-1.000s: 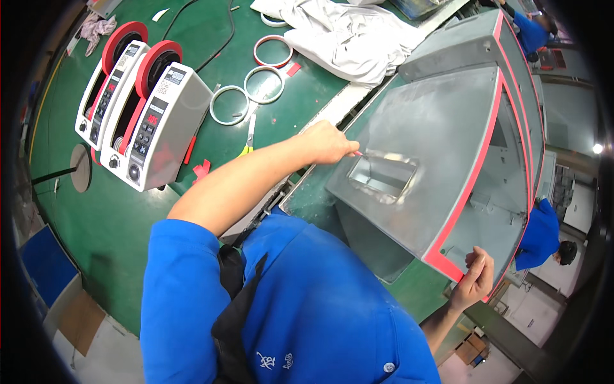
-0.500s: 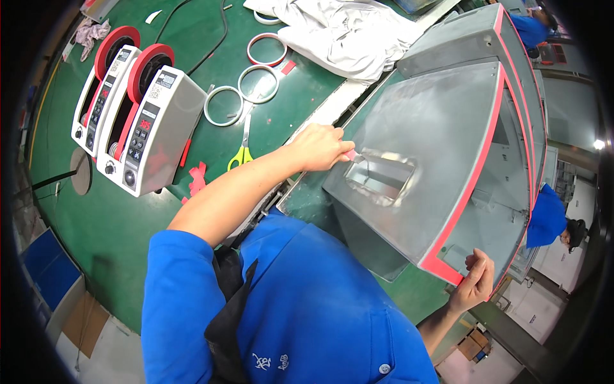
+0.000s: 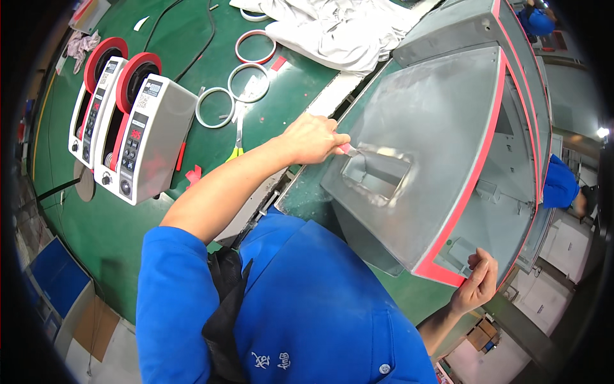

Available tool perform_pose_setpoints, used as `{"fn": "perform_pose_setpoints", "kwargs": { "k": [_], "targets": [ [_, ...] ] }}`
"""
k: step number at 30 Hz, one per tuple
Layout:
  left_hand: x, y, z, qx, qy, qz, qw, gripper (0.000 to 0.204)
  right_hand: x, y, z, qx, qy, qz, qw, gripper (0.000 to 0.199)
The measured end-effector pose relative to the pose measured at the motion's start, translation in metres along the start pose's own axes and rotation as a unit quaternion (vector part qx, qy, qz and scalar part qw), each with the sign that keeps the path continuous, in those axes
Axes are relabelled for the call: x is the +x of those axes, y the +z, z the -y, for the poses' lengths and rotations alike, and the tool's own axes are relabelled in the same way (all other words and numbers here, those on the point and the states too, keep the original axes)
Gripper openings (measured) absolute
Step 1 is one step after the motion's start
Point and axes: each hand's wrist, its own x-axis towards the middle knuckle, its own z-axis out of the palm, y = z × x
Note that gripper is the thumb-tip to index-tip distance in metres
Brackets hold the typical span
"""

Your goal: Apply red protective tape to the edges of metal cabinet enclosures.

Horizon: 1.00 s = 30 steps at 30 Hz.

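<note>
My left hand [image 3: 314, 137] is closed around a small blade with a pink grip [image 3: 344, 148]. Its thin metal tip reaches the upper left corner of a rectangular cutout in a grey metal housing [image 3: 428, 128]. Red tape [image 3: 470, 198] runs along the housing's open edge and round its lower corner. Close to that corner, my right hand [image 3: 474, 285] has its fingers curled together; whatever is in them, if anything, is hidden. The metal around the cutout looks shiny and ground.
Two white tape dispensers [image 3: 150, 144] with red rolls stand on the green table. Tape rings [image 3: 215, 107], scissors [image 3: 239, 131] and a white cloth [image 3: 345, 38] lie nearby. A second taped grey housing [image 3: 448, 35] stands behind. Other people in blue [image 3: 559, 182] are at far right.
My left hand has shifted slightly left with the blade, its tip still by the cutout's corner. The whole view has turned a little; my right hand stays by the taped corner.
</note>
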Motion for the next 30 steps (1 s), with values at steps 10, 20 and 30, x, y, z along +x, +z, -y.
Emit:
{"fn": "perform_pose_setpoints", "kwargs": {
  "k": [10,20,30],
  "targets": [
    [-0.016,-0.042,0.041,0.039,-0.1,-0.063,0.992,0.019,0.0,0.001,0.0,0.003,0.009,-0.012,1.0,0.017],
    [-0.018,0.007,-0.024,-0.039,-0.101,-0.024,0.994,0.024,-0.003,-0.001,-0.004,0.002,0.014,0.0,1.0,0.017],
    [-0.021,0.005,-0.039,0.034,-0.21,-0.033,0.976,0.022,-0.001,0.0,-0.001,0.01,0.012,-0.011,1.0,0.016]
  ]
}}
